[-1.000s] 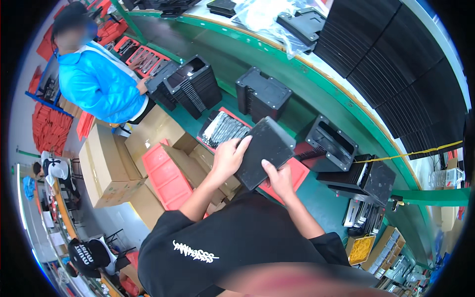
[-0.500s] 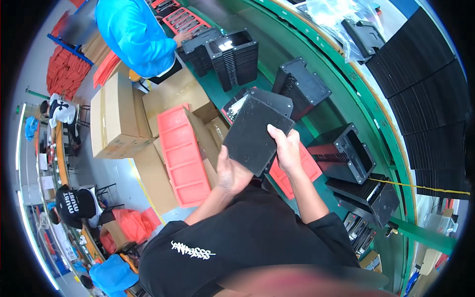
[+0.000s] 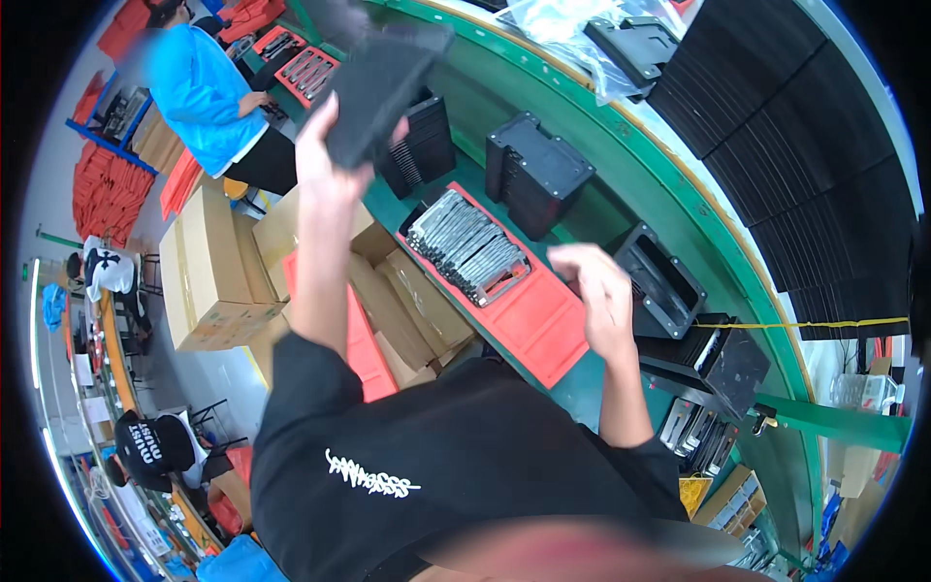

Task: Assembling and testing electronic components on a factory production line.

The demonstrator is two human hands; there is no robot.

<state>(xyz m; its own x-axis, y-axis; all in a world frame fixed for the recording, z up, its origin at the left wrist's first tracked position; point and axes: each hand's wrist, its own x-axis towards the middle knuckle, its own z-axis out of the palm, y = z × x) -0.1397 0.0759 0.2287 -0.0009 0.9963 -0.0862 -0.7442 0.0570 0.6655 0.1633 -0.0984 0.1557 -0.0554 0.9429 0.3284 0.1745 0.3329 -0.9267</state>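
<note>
My left hand (image 3: 325,165) is raised at the upper left, its fingers wrapped round the lower end of a black rectangular casing (image 3: 378,97). Motion blurs the casing, and part of the hand is hidden behind it. My right hand (image 3: 603,301) is held above the green bench with fingers loosely bent and apart, nothing in it. To its lower left lies a red tray (image 3: 548,335); a packed row of thin silver metal parts (image 3: 465,247) rests at the tray's far end. Just right of the hand stands a black open-topped housing (image 3: 659,286).
Another black housing (image 3: 538,175) stands mid-bench, with a ribbed black stack (image 3: 427,145) farther left. Cardboard boxes (image 3: 213,267) and a second red tray (image 3: 364,344) sit left of the bench. A co-worker in blue (image 3: 208,107) stands beyond. A green rail (image 3: 669,175) borders the right side.
My left hand has carried the black casing up and away to the far left. My right hand has let go of it and moved right. The silver parts and red tray are uncovered.
</note>
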